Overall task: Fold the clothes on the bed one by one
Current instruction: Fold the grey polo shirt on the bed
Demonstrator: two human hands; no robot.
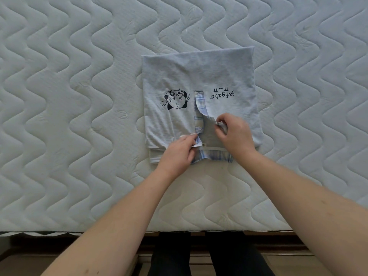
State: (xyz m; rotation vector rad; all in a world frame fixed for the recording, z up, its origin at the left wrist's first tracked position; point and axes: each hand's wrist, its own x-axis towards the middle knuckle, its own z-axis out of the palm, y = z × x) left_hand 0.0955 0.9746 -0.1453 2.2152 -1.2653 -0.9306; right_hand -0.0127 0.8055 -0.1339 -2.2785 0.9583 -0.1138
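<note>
A white quilted mattress (79,136) carries one folded grey shirt (199,76), lying flat near its front edge.

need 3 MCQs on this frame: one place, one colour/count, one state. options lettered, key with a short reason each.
1. Where does the cartoon print sit relative to the placket?
A. left of it in the picture
B. right of it in the picture
C. on the mattress

2. What colour is the shirt?
A. red
B. light grey-blue
C. black

3. What is the right hand doing?
A. lying flat on the mattress
B. pinching the collar edge
C. hanging off the bed

Key: 1 A, the print lies left of the placket, the lettering right of it. 2 B, the body is pale grey-blue with plaid trim at the collar. 3 B, its fingers pinch a fold of collar cloth; the left hand grips the other side. The shirt lies folded on the mattress.
</note>
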